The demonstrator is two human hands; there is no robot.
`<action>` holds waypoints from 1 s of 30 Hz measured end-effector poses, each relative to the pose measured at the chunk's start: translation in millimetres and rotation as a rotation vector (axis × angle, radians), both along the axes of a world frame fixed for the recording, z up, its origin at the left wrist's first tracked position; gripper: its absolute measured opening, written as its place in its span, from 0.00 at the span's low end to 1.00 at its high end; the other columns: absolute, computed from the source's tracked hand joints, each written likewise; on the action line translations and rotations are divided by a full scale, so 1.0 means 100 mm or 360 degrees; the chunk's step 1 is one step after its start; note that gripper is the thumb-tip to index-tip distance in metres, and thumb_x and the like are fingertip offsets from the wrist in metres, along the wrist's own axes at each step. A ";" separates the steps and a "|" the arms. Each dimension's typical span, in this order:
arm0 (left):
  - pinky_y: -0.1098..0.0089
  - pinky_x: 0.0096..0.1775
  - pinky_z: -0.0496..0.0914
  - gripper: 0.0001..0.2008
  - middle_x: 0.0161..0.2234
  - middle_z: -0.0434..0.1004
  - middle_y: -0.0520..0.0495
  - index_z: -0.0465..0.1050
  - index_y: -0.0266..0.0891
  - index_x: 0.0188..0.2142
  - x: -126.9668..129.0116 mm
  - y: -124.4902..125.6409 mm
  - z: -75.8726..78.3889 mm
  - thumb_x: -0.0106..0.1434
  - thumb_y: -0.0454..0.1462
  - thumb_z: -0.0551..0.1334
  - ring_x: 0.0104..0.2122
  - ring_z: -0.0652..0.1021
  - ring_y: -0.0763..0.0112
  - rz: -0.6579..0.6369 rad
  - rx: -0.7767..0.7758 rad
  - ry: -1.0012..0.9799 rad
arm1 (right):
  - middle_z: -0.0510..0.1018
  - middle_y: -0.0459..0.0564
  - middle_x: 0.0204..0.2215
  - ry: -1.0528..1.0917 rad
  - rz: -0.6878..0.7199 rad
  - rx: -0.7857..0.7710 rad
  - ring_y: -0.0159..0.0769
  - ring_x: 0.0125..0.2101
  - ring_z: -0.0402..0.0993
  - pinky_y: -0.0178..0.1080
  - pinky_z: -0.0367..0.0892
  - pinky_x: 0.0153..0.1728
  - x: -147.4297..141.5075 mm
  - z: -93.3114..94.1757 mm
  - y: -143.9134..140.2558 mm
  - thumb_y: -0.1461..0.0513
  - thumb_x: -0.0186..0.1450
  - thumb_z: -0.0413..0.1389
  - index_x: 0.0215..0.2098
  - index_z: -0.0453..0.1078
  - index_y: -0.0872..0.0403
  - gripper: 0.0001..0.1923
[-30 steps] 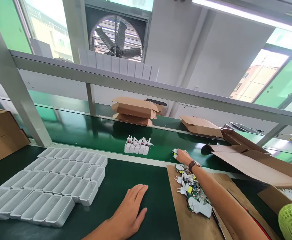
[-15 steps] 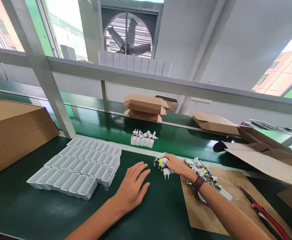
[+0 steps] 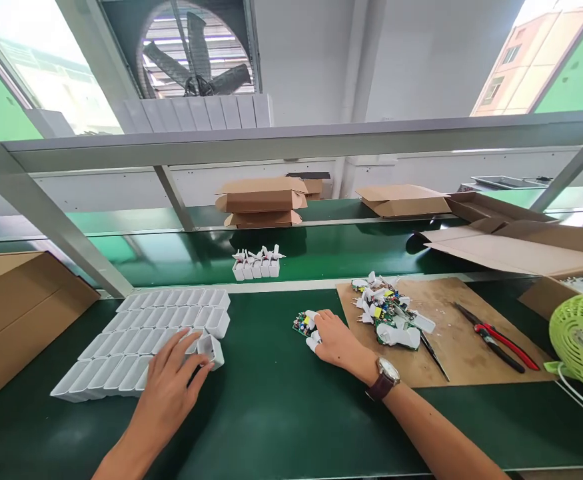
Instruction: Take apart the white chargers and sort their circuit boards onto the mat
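Circuit board (image 3: 301, 323) gripped by right hand (image 3: 338, 343); left hand (image 3: 168, 387), fingers spread, touches shell (image 3: 210, 348) at tray's edge.

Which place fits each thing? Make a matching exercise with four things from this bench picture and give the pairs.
Things:
1. pliers
2. fan
3. left hand
4. right hand

Places:
A. on a small circuit board on the green mat
B. at the white casings
C. on the brown board
D. at the right edge of the bench

Pairs: 1-C, 2-D, 3-B, 4-A
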State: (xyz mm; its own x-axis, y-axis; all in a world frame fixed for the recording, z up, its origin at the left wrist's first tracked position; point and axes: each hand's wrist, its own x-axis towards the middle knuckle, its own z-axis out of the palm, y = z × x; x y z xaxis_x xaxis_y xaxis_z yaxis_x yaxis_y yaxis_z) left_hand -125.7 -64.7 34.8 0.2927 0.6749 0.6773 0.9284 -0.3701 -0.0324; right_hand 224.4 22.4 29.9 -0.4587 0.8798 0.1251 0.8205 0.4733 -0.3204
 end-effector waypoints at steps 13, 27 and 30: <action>0.54 0.59 0.72 0.07 0.61 0.70 0.40 0.71 0.42 0.44 1.14 0.82 -0.13 0.67 0.40 0.62 0.58 0.75 0.59 -0.0647 -0.0937 -0.0789 | 0.77 0.59 0.46 0.0101 -0.0015 0.0256 0.48 0.48 0.72 0.46 0.68 0.48 0.09 -0.19 0.01 0.65 0.65 0.59 0.47 0.70 0.57 0.12; 0.53 0.65 0.66 0.40 0.63 0.70 0.38 0.54 0.43 0.68 1.25 0.93 -0.29 0.57 0.34 0.64 0.62 0.73 0.57 -0.0710 -0.1274 -0.1270 | 0.74 0.57 0.43 0.0340 0.0130 0.0486 0.48 0.44 0.70 0.50 0.73 0.46 0.08 -0.28 -0.06 0.72 0.60 0.52 0.50 0.68 0.54 0.20; 0.54 0.64 0.67 0.40 0.62 0.70 0.39 0.52 0.44 0.69 1.24 0.95 -0.32 0.58 0.33 0.62 0.62 0.73 0.58 -0.0762 -0.1296 -0.1298 | 0.74 0.57 0.44 0.0390 0.0159 0.0448 0.48 0.45 0.70 0.51 0.73 0.46 0.09 -0.26 -0.09 0.72 0.61 0.51 0.51 0.68 0.54 0.21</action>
State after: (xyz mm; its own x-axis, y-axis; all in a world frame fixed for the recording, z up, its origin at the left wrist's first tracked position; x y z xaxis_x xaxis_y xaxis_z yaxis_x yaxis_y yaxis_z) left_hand -1.4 29.8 3.1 0.3161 0.9246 0.2126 0.3364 -0.3188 0.8861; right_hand 233.0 13.1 4.1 -0.4669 0.7479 0.4718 0.6810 0.6445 -0.3476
